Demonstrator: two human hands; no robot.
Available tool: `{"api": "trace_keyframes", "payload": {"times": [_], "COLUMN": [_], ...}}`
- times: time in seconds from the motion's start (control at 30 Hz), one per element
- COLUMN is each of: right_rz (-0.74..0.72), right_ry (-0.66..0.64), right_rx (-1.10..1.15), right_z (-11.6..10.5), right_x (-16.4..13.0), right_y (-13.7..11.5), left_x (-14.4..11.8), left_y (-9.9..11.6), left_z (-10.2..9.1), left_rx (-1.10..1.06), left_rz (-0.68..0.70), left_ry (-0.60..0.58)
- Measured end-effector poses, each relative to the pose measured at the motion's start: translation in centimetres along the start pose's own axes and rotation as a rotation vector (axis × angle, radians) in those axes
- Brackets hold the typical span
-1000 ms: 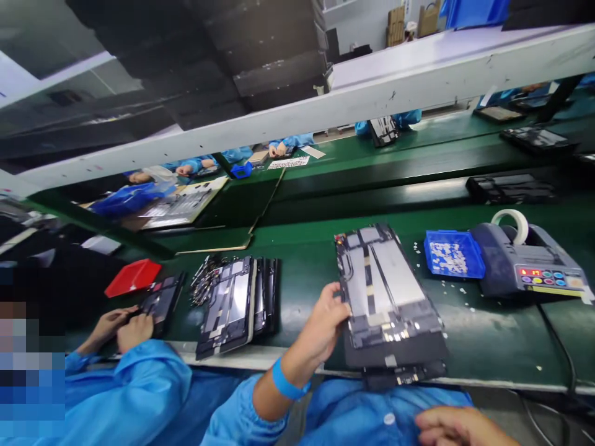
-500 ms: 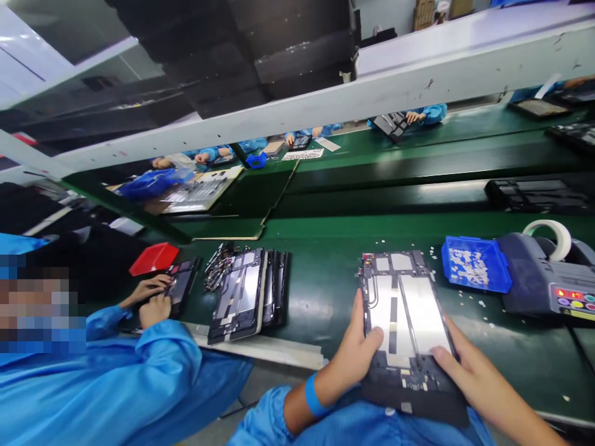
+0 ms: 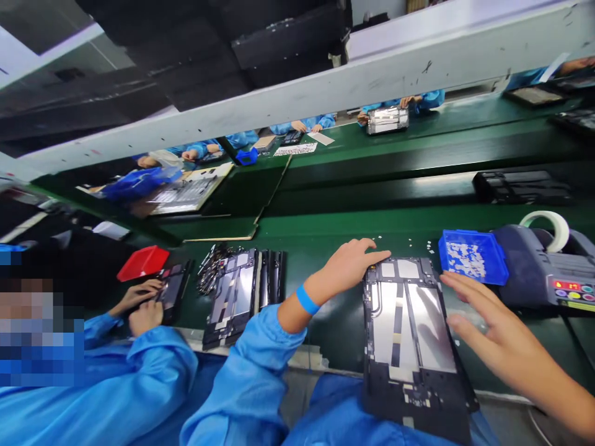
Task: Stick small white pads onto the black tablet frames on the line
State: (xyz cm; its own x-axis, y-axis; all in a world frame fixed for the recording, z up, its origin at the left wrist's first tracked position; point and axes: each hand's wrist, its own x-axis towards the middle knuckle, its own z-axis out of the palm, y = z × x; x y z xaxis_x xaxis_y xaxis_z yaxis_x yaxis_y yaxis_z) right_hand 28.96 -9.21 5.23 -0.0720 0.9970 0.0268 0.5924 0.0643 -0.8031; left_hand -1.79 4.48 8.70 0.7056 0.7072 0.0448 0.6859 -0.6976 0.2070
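An opened tablet (image 3: 400,347) lies at the front edge of the green bench, its silver battery panels and dark circuit board facing up. Another dark edge shows beneath its lower right side. My left hand (image 3: 346,266) rests at the tablet's top left corner, thumb and fingers apart, with a blue band (image 3: 307,300) around the wrist. Beside the tablet's right edge, my right hand (image 3: 488,325) is held open with fingers stretched toward a blue bin (image 3: 499,263) of small white pieces. Nothing shows in the right hand.
A tape dispenser (image 3: 525,266) with a tape roll stands at right. Leftward are stacked tablets (image 3: 232,291), small metal parts (image 3: 211,269) and a red bin (image 3: 143,262). A co-worker's hands (image 3: 146,313) work on a tablet there. A shelf beam (image 3: 279,93) crosses above.
My left hand has moved up from the tablet's left side to its top left corner. My right hand has let go of the right edge and opened. The view has shifted slightly.
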Motion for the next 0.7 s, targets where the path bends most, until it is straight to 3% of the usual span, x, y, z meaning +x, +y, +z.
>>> {"api": "trace_keyframes", "payload": {"times": [0.07,0.17,0.3,0.4,0.5,0.7], "right_rz": [-0.100,-0.168,-0.108,-0.087,-0.075,-0.052], "right_ry": [-0.018,-0.046,-0.128,-0.266,-0.341,-0.193], "right_rx": [-0.035,-0.027,0.093,0.207,0.233,0.189], "right_z": [-0.2,0.5,2.8,4.9,6.1,6.2], "right_x": [1.4,3.8,8.2,11.5,13.1,11.8], "right_y": [-1.4,-3.0,-4.7,-6.0,-6.6,-6.2], "left_x": [1.3,1.0,-0.4,-0.9,-1.3,-2.7], "left_y": [-0.6,-0.8,-0.7,-0.6,-0.1,3.2], "left_z": [-0.2,0.3,1.6,2.9,3.9,4.5], "left_rx": [0.072,0.126,0.112,-0.013,-0.161,-0.647], "left_rz": [0.089,0.140,0.172,0.184,0.107,-0.281], "left_ry": [-0.048,0.019,0.304,0.509,0.591,0.597]}}
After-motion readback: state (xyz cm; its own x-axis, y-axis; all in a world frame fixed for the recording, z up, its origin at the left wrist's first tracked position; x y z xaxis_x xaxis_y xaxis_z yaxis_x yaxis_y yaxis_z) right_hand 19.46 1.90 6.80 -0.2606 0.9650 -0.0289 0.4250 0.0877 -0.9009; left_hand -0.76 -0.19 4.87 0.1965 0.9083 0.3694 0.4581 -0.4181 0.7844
